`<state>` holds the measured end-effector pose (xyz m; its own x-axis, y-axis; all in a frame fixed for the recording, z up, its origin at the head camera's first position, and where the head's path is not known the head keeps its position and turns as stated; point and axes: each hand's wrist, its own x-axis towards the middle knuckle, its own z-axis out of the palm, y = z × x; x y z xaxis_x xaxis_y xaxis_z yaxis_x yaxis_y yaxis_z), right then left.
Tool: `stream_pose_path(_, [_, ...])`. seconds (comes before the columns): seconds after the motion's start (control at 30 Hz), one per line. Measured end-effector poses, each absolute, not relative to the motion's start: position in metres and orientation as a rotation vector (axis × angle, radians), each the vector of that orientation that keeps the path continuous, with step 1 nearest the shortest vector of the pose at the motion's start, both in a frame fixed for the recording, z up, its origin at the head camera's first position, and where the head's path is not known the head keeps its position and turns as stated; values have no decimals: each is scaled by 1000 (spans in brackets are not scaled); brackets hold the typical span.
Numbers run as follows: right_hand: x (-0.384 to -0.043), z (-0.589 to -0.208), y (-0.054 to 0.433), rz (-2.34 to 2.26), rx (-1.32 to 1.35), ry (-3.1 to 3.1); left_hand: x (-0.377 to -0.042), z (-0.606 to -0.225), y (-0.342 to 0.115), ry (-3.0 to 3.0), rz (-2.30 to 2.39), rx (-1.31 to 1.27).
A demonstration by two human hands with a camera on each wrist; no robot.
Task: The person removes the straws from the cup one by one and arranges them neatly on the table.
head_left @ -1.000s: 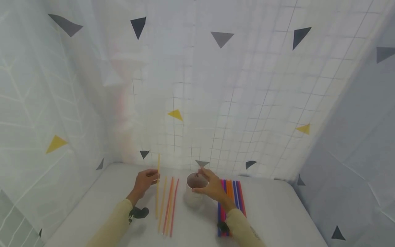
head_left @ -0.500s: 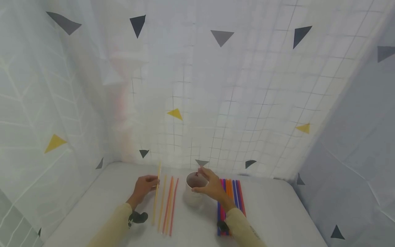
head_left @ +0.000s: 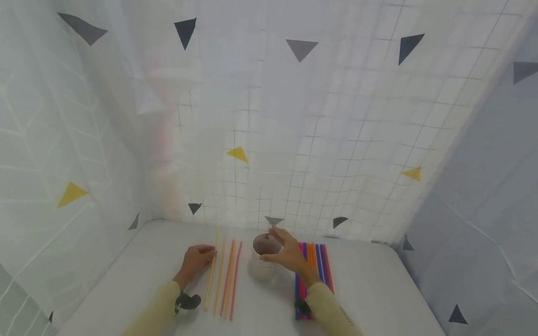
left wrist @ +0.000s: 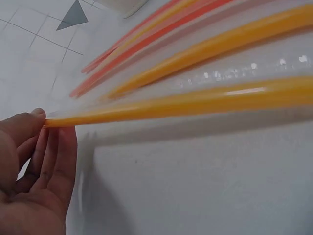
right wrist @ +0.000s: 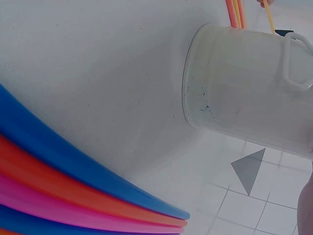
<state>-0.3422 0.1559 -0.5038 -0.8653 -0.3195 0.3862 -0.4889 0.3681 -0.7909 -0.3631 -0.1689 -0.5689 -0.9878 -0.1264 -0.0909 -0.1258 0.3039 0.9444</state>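
Observation:
My left hand (head_left: 196, 261) pinches a thin yellow straw (head_left: 210, 280) between thumb and fingertips near its far part. In the left wrist view this straw (left wrist: 171, 108) runs rightward from the hand (left wrist: 39, 171), with a second yellow straw (left wrist: 210, 54) beside it. At the middle of the table, my right hand (head_left: 291, 254) holds a white mug (head_left: 262, 270) by its rim, thumb on the near side and fingers at the far side. The right wrist view shows the mug's wall (right wrist: 244, 83) and handle (right wrist: 288, 73); only a sliver of that hand is visible there.
Several thin straws, including a red one (head_left: 236, 282), lie between the left hand and the mug. Right of the mug, partly under the right forearm, lies a row of thicker coloured straws (head_left: 312, 256). A patterned white sheet (head_left: 319, 186) rises behind the table (head_left: 370, 289).
My left hand has moved slightly nearer with the yellow straw, whose far end has dropped and whose near end has swung left. The right hand stays on the mug.

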Motion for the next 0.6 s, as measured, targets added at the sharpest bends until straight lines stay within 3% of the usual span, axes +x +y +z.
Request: stream_pose_path(0.6, [-316,-475,149,1533,765,-2413,-361,-579,-170,-2601,-1667,216])
